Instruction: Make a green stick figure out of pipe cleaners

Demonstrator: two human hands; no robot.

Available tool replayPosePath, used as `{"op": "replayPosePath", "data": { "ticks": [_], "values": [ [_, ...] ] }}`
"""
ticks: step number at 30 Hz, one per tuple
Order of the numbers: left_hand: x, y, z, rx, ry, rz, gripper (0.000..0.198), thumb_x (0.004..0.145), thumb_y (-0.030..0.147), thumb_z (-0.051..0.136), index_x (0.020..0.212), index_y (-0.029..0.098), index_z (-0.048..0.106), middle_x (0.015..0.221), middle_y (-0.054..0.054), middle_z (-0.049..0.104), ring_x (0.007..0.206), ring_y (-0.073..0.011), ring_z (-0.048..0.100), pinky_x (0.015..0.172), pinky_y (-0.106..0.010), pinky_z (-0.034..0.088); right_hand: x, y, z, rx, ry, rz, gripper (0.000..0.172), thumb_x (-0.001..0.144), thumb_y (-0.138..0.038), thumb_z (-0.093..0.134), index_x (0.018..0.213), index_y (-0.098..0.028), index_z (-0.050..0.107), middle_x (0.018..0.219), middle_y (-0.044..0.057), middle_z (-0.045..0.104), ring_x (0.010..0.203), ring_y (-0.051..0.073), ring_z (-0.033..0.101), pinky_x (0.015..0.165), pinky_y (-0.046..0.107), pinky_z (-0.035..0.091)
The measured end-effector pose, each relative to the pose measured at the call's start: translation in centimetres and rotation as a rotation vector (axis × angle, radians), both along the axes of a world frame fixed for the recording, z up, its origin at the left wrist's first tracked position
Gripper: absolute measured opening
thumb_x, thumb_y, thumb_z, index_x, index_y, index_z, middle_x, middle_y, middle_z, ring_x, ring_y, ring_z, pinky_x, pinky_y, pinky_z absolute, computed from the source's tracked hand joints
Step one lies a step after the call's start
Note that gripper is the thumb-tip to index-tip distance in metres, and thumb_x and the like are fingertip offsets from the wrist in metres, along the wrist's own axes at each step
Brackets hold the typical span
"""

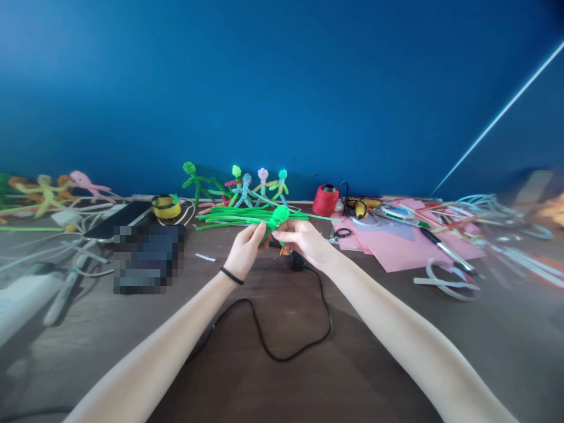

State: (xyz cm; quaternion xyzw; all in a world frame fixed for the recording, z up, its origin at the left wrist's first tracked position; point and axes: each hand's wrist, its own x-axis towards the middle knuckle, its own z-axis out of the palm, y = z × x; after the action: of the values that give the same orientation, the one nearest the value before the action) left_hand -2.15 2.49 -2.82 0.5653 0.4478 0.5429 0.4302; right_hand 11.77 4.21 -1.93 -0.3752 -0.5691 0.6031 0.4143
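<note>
Head view, from the left: a dark phone point(118, 222) lies well apart from my hands, with a yellow tape roll point(167, 209) just right of its far end. Farther right, small fuzzy dolls point(247, 191) stand at the foot of the blue wall point(282, 88), and a bundle of loose green stems point(235, 216) stretches left to right in front of them. My left hand point(247, 245), a black band point(232, 276) at its wrist, pinches the near left part of a bright green fuzzy piece point(279, 217). That piece sits between my two hands, at their far ends, on the near side of the bundle. Its long axis seems to slant from near left to a rounded knob at the far right. My right hand point(306, 239) pinches it just below that knob, so I judge this hand the nearer to that end. A black cable point(329, 317) curls on the table point(286, 390), nearer than both hands. Rightward are a red thread spool point(324, 202), scissors point(342, 232) and pink paper point(392, 252), all clear of my fingers.
</note>
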Motion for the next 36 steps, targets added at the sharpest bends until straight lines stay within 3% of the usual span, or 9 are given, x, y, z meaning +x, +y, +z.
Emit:
{"op": "replayPosePath", "data": {
  "ticks": [11,36],
  "values": [
    [-0.01,0.02,-0.05,0.008,0.045,-0.004,0.035,0.075,0.045,0.045,0.055,0.016,0.044,0.047,0.005,0.04,0.043,-0.0057,0.035,0.04,-0.018,0.027,-0.04,-0.23,0.47,0.016,0.027,0.032,0.029,0.058,-0.032,0.068,0.076,-0.015,0.055,0.068,0.0,0.053,0.049,0.006,0.044,0.043,0.021,0.036],
    [0.08,-0.3,0.35,0.055,0.14,-0.021,0.039,0.078,0.042,0.042,0.05,0.016,0.045,0.043,0.004,0.04,0.041,-0.0066,0.033,0.042,-0.021,0.028,-0.12,-0.44,0.21,0.133,-0.007,0.013,0.026,0.066,-0.033,0.06,0.086,-0.018,0.052,0.057,-0.005,0.047,0.044,0.006,0.043,0.041,0.019,0.036]
  ]
}}
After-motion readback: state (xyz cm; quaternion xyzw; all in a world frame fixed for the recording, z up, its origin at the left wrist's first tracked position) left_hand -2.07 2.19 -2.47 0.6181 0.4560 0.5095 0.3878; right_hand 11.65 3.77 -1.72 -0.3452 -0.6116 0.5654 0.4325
